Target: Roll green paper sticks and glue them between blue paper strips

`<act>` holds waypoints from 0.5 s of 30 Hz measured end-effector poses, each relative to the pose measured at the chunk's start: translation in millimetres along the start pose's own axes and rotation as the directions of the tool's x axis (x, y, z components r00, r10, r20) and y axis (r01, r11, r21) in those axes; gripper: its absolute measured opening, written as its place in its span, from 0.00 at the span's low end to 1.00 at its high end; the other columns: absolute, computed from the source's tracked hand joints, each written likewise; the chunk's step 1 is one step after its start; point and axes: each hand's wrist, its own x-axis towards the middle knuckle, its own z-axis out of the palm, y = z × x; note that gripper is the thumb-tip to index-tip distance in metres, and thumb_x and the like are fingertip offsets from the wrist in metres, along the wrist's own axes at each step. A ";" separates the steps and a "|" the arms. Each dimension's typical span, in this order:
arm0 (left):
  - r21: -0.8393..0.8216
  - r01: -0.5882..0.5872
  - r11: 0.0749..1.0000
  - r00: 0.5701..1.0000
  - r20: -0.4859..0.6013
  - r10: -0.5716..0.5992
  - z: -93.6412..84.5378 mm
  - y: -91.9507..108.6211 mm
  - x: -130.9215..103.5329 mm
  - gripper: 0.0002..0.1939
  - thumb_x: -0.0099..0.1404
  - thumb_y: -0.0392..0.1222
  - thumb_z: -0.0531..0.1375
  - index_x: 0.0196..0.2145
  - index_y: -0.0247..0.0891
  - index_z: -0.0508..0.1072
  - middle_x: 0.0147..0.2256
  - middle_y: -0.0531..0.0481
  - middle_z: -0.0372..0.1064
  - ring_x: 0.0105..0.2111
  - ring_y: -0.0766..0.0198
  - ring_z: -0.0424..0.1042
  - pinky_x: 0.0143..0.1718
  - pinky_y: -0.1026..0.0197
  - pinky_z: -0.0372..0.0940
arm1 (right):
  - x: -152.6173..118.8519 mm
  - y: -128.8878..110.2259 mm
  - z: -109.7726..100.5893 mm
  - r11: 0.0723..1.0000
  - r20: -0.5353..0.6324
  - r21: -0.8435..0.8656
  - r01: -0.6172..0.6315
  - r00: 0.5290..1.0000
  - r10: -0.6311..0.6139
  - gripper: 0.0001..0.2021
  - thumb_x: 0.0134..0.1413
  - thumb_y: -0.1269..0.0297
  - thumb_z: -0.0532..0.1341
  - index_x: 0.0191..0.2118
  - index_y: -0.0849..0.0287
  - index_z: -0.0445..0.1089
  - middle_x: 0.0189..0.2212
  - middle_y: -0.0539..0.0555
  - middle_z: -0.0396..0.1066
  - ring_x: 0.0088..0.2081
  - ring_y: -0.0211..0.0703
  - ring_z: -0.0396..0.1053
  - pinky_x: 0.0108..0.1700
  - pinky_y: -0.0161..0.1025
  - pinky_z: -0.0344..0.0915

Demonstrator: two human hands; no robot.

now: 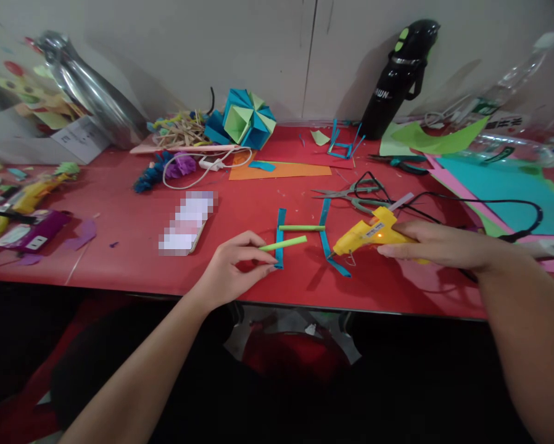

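Note:
Between its thumb and fingers, my left hand (240, 265) pinches one end of a green paper stick (290, 243). My right hand (432, 243) is wrapped round a yellow glue gun (363, 237), whose nozzle is at the bent blue strip on the right (326, 245). On the red table, another green stick (301, 228) lies across between that strip and a straight blue strip (280, 239). The held stick passes over the straight strip, its free end pointing right.
Behind the strips lie scissors (369, 205) and a black cable (480, 200). A phone (187, 223) is left of them. Farther back stand a blue-green paper ball (248, 118), a small blue frame (342, 148) and a black bottle (390, 92). Coloured sheets (503, 191) cover the right side.

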 end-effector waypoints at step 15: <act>-0.019 -0.002 1.000 1.000 0.004 0.002 -0.1 -1.4 -0.3 0.05 0.61 0.36 0.65 0.36 0.40 0.81 0.36 0.49 0.69 0.33 0.68 0.72 0.34 0.65 0.67 | 3.1 9.9 -0.4 1.000 -0.016 -0.024 0.007 1.000 -0.007 0.29 0.51 0.36 0.59 0.50 0.51 0.72 0.48 0.54 0.74 0.50 0.59 0.70 0.54 0.50 0.65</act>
